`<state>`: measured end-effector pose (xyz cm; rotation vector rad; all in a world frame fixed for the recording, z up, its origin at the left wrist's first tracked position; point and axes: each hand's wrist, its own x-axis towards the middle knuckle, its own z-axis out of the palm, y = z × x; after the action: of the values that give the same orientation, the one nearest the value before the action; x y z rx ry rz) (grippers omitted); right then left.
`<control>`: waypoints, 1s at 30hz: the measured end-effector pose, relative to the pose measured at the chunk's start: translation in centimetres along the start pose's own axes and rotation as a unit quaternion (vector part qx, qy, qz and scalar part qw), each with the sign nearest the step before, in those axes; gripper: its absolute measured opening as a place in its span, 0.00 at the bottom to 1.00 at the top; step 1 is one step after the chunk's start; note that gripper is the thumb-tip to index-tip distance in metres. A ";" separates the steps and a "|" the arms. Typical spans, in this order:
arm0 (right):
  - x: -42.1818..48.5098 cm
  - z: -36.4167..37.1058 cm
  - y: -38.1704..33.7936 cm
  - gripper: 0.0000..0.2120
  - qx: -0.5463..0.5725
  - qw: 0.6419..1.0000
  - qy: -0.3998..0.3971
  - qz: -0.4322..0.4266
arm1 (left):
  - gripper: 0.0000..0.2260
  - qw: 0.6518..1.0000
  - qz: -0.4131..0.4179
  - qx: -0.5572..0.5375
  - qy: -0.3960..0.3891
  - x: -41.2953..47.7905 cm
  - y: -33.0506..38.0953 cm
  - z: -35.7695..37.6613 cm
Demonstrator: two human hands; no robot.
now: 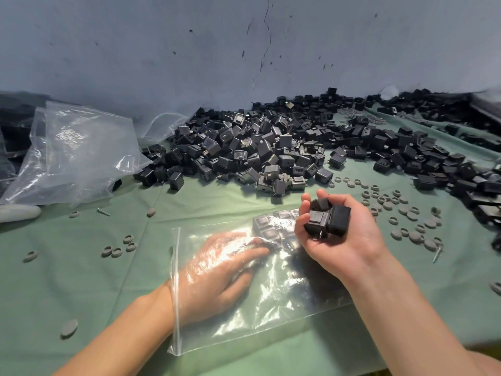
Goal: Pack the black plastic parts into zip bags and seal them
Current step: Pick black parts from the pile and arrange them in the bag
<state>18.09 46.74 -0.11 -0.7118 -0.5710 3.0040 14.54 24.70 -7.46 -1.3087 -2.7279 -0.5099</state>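
Green cloth-covered worktop [81,280] | heap of black boxy plastic parts [271,147] upper centre | clear plastic zip bag [271,308] lower centre, unsealed, few parts inside | your left hand [217,272] inside, fingers [254,252] flat, released | your right hand [352,245] grasps handful of parts [328,219] | step: filling; next: feed handful through bag's left mouth.

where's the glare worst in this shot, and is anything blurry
Head view: glare is worst on the zip bag over the left hand, washing out the knuckles; the black parts in the right hand are sharp; the picture's far right edge is smeared.
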 end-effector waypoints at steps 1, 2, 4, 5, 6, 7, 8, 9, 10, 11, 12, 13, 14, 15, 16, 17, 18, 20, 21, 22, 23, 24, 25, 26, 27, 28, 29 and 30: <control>0.0 0.0 0.0 0.08 -0.003 1.000 -0.001 0.001 | 0.20 1.000 0.006 0.014 0.018 0.0 0.1 -0.2; 0.0 0.0 0.1 0.07 -0.005 1.000 -0.001 0.002 | 0.20 0.999 0.006 0.023 0.024 0.0 0.3 -0.3; -0.1 0.0 0.1 0.07 -0.008 1.000 -0.004 0.005 | 0.20 0.999 0.001 0.027 0.024 -0.3 0.2 -0.5; -0.1 0.0 0.1 0.07 -0.010 1.000 -0.006 0.006 | 0.19 0.999 0.005 0.025 0.030 -0.3 -0.1 -0.4; -0.1 0.0 0.2 0.07 -0.012 1.000 -0.007 0.008 | 0.19 0.999 0.007 0.027 0.031 -0.3 -0.4 -0.5; -0.1 -0.1 0.2 0.08 -0.014 1.000 -0.008 0.010 | 0.19 0.999 0.007 0.030 0.029 -0.3 -0.7 -0.5; -0.1 -0.1 0.3 0.08 -0.016 1.000 -0.009 0.013 | 0.19 0.999 0.006 0.024 0.030 -0.4 -1.0 -0.7; -0.1 -0.1 0.4 0.09 -0.019 1.000 -0.012 0.015 | 0.18 0.999 0.004 0.009 0.038 -0.5 -1.1 -0.9; -0.1 -0.1 0.5 0.10 -0.024 0.999 -0.014 0.016 | 0.17 0.999 -0.001 -0.007 0.050 -0.9 -1.3 -1.2; -0.1 -0.1 0.6 0.12 -0.033 0.999 -0.017 0.017 | 0.15 0.998 -0.019 -0.017 0.056 -1.4 -1.5 -1.6; -0.1 0.0 0.7 0.12 -0.043 0.999 -0.020 0.019 | 0.14 0.997 -0.049 -0.021 0.053 -2.2 -1.8 -2.1; -0.1 0.0 0.9 0.13 -0.053 0.998 -0.024 0.025 | 0.13 0.995 -0.078 -0.025 0.048 -3.0 -2.2 -2.8; -0.1 0.0 1.1 0.14 -0.059 0.997 -0.030 0.036 | 0.12 0.993 -0.103 -0.039 0.046 -3.8 -2.6 -3.6; -0.1 0.1 1.3 0.16 -0.063 0.996 -0.038 0.049 | 0.10 0.988 -0.129 -0.061 0.053 -4.4 -2.8 -4.4; -0.1 0.2 1.5 0.17 -0.065 0.995 -0.044 0.060 | 0.09 0.982 -0.154 -0.079 0.079 -4.9 -2.9 -5.2; -0.1 0.3 1.7 0.17 -0.070 0.994 -0.048 0.067 | 0.10 0.973 -0.174 -0.086 0.123 -5.2 -2.9 -5.9; -0.1 0.4 1.9 0.15 -0.082 0.993 -0.052 0.069 | 0.12 0.962 -0.192 -0.091 0.170 -5.5 -2.8 -6.5; -0.3 0.5 2.5 0.15 -0.117 0.988 -0.065 0.076 | 0.15 0.932 -0.233 -0.127 0.246 -5.6 -2.1 -7.2; -0.4 0.5 2.9 0.15 -0.133 0.985 -0.077 0.084 | 0.17 0.920 -0.243 -0.150 0.269 -5.6 -1.6 -7.4; -0.5 0.5 3.3 0.16 -0.144 0.981 -0.088 0.093 | 0.17 0.913 -0.242 -0.172 0.280 -5.5 -1.0 -7.6; -0.5 0.4 3.8 0.17 -0.152 0.979 -0.098 0.099 | 0.16 0.910 -0.231 -0.192 0.286 -5.3 -0.4 -7.6; -0.6 0.3 4.2 0.18 -0.160 0.976 -0.104 0.103 | 0.14 0.910 -0.215 -0.208 0.289 -5.2 0.3 -7.6; -0.7 0.2 4.7 0.18 -0.168 0.974 -0.108 0.106 | 0.10 0.910 -0.202 -0.220 0.288 -5.1 1.0 -7.5; -0.8 0.1 5.2 0.17 -0.178 0.972 -0.109 0.109 | 0.08 0.912 -0.193 -0.223 0.285 -5.0 1.7 -7.5; -0.8 0.1 5.6 0.15 -0.189 0.969 -0.111 0.114 | 0.07 0.917 -0.185 -0.220 0.278 -4.9 2.3 -7.4; -0.9 0.0 6.1 0.14 -0.200 0.966 -0.115 0.119 | 0.08 0.922 -0.178 -0.217 0.267 -4.8 2.7 -7.2; -1.0 -0.1 6.5 0.13 -0.209 0.962 -0.123 0.125 | 0.09 0.927 -0.176 -0.218 0.251 -4.6 3.0 -6.9; -1.0 -0.2 6.9 0.14 -0.217 0.958 -0.134 0.131 | 0.10 0.930 -0.178 -0.222 0.234 -4.3 3.1 -6.7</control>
<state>19.64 40.23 -2.26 -0.4068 -1.2713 3.2787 19.18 21.10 -1.27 -0.6065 -2.5053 -1.3394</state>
